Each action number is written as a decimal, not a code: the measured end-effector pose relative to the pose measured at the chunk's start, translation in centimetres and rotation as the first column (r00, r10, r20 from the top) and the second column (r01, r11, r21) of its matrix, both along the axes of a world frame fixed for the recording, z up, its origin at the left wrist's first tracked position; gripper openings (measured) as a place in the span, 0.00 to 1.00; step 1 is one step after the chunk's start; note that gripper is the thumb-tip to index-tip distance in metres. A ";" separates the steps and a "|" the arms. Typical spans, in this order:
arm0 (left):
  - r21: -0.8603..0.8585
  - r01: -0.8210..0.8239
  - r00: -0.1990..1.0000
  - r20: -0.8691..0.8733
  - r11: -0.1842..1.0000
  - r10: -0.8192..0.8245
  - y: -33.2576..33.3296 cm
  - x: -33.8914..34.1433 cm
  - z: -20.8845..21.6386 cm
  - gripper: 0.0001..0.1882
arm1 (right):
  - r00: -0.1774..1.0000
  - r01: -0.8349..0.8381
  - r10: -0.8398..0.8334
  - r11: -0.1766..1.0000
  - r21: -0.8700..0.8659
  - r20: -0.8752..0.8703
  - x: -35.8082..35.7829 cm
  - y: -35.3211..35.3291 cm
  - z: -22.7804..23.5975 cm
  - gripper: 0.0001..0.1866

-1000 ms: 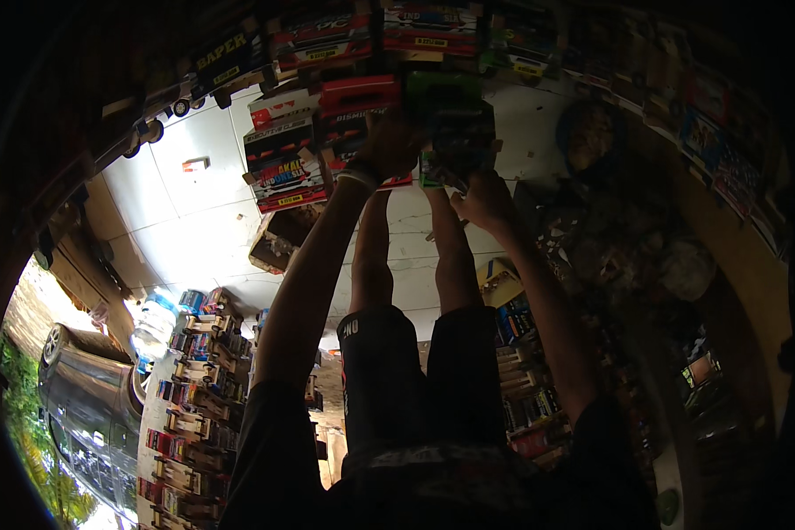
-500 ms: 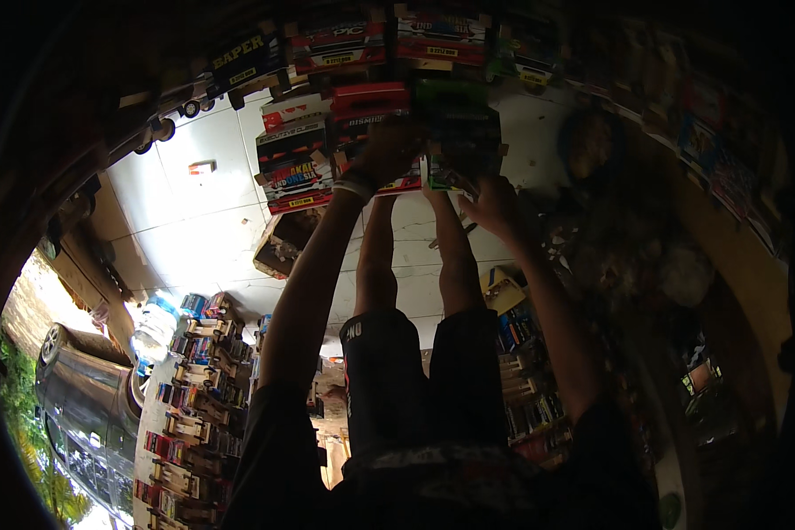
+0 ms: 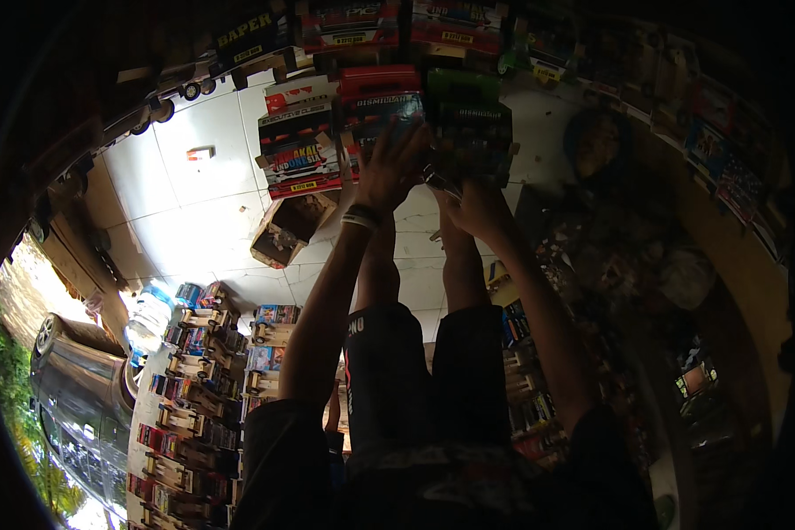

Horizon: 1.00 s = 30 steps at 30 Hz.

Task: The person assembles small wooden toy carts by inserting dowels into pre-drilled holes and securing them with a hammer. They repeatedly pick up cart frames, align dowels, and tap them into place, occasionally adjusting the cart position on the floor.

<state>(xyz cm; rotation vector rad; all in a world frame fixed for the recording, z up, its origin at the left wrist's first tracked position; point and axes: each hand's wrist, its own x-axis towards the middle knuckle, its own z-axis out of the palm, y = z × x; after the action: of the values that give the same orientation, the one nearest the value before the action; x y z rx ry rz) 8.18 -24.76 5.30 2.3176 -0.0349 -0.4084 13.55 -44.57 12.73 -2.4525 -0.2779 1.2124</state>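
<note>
Three toy vehicles stand side by side in front of me: a white-and-red one (image 3: 299,157) on the left, a red one (image 3: 378,81) in the middle and a green one (image 3: 464,86) on the right. My left hand (image 3: 384,172), with a band at its wrist, lies over the near part of the red toy, fingers stretched out. My right hand (image 3: 481,212) is closed around a dark metal hand tool (image 3: 442,181), whose exact kind I cannot make out. The tool points toward my left fingertips, at the near side between the red and green toys.
An open cardboard box (image 3: 283,237) with small pieces sits near the left toy. A small orange-and-white item (image 3: 200,154) lies on the tiled floor. More toy vehicles (image 3: 349,26) line the far side, and rows of toys (image 3: 190,367) fill the lower left. A dark round container (image 3: 592,146) stands right.
My left hand has come slightly nearer, its fingers now plainly spread. My right hand has moved a little left and nearer, bringing the tool closer to the left hand. The view has shifted slightly.
</note>
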 end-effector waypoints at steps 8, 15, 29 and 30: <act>0.015 -0.067 0.998 0.010 0.998 0.067 -0.1 0.6 -0.3 0.55 | 1.000 -0.027 0.027 0.996 -0.087 0.004 1.2 0.8 -0.4 0.19; 0.035 -0.097 0.995 -0.013 0.995 0.098 -0.3 0.6 -0.2 0.55 | 0.998 -0.048 0.050 0.998 -0.044 0.048 1.4 1.3 -1.3 0.21; -0.024 -0.114 0.993 -0.021 0.993 0.114 -0.2 1.1 0.4 0.50 | 0.975 0.122 -0.112 0.992 -0.039 0.191 -0.4 1.0 -4.9 0.24; -0.011 -0.117 0.993 -0.021 0.993 0.116 -0.2 1.2 0.4 0.50 | 0.972 0.123 -0.114 0.992 -0.035 0.207 -0.4 1.0 -5.1 0.23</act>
<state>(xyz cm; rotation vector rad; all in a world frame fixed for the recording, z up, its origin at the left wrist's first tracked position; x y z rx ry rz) 9.34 -24.92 5.75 2.2898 0.1074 -0.3716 13.11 -43.61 7.61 -2.5978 -0.1571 0.9291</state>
